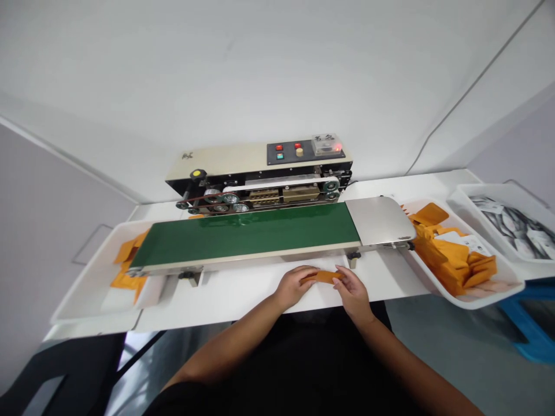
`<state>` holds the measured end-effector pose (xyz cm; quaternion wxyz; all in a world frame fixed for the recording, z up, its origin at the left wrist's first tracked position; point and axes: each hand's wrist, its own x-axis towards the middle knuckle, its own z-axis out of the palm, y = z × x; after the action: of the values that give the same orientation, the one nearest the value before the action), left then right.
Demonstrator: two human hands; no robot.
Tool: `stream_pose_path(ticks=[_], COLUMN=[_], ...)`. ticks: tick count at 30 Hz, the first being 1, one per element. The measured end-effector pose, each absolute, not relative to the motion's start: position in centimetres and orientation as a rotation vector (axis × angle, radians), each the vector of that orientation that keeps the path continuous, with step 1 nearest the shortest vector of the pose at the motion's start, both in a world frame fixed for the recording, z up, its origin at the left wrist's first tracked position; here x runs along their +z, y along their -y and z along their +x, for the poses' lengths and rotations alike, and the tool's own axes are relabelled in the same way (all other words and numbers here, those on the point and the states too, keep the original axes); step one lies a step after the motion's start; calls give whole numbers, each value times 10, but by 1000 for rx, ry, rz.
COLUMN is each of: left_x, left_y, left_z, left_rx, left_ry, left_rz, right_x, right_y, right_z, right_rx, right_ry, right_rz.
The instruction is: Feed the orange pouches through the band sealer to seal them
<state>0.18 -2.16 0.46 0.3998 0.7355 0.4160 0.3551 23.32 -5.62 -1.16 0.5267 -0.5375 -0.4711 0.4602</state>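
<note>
Both my hands hold one small orange pouch (323,277) flat on the white table, just in front of the sealing machine. My left hand (295,285) pinches its left end and my right hand (353,290) grips its right end, fingers closed on it. Behind them runs the machine's green conveyor belt (247,234), with a bare metal plate (379,219) at its right end. The sealing head (260,193) with rollers and a control panel sits behind the belt.
A white tray (477,300) at the right holds several orange pouches (455,254). Farther right, a second white tray (459,199) holds dark printed packets (515,228). At the left, a white tray (87,289) holds a few orange pouches (128,266). A blue crate (531,329) stands below right.
</note>
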Motion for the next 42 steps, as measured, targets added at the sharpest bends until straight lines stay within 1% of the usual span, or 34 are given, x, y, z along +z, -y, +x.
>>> stream_pose_path(ticks=[4,9,12,15,22,34,42], left_x=[6,12,10,5,1,2,-1], left_y=[21,20,19,18,18,18,18], left_z=[2,5,5,3,2,2,2], left_rx=[933,985,1001,987,997,997,1018], left_ry=[-1007,-982,-957,-955,-933,-904,-892], left_rz=[1900,1918,1924,1944,1966,1968,1973], right_x=[17,81,124,150,163,183,188], right_y=[69,50,18,-18,-68,-87,-115], right_z=[246,266,284,300,311,290,273], right_rx=[1079,929,1024,1119,1274,1372,1415], right_ry=[1220,782,669,650,689,646,736], right_rz=[-1241,-1237,-1097,-1101,-1167,-1284,-1346])
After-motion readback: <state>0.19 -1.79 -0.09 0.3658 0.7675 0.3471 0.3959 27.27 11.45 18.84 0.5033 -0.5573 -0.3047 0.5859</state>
